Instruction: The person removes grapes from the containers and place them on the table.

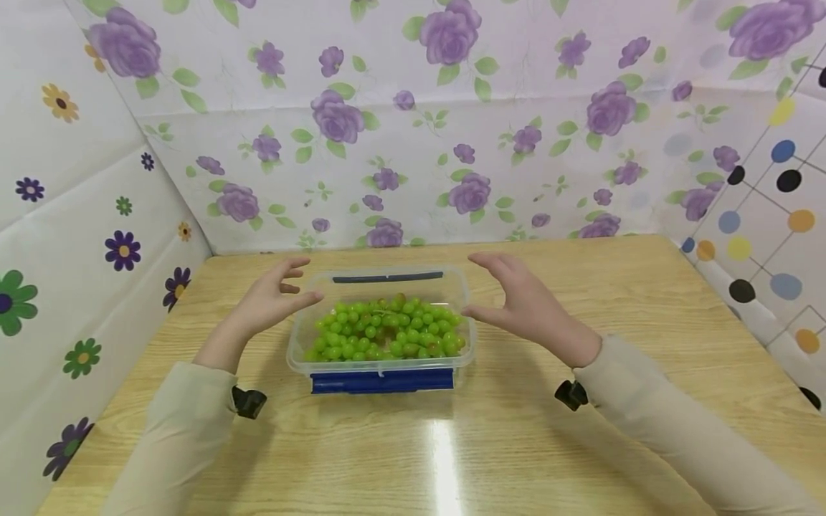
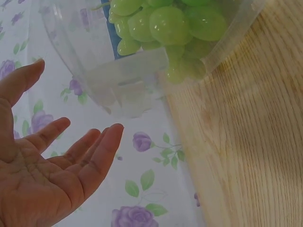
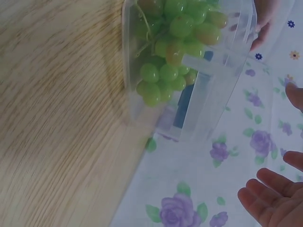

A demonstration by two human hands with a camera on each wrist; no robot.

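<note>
A clear plastic container point(image 1: 381, 366) with blue clips on its long sides stands on the wooden table, filled with green grapes point(image 1: 387, 330). No lid covers the grapes. My left hand point(image 1: 274, 297) is raised at the container's left end, fingers spread and loosely bent, its thumb tip close to the rim. On the other side, my right hand point(image 1: 516, 301) faces it with thumb and fingers apart, the thumb tip overlapping the right rim in the head view. Both wrist views show gaps between the fingers and the container wall, with nothing in either palm.
The wooden table point(image 1: 613, 287) runs back to a wall covered in purple-flowered sheeting point(image 1: 400, 143). Patterned sheets also hang at the left point(image 1: 84, 251) and right point(image 1: 768, 215). A small black device point(image 1: 248, 402) is strapped to each wrist.
</note>
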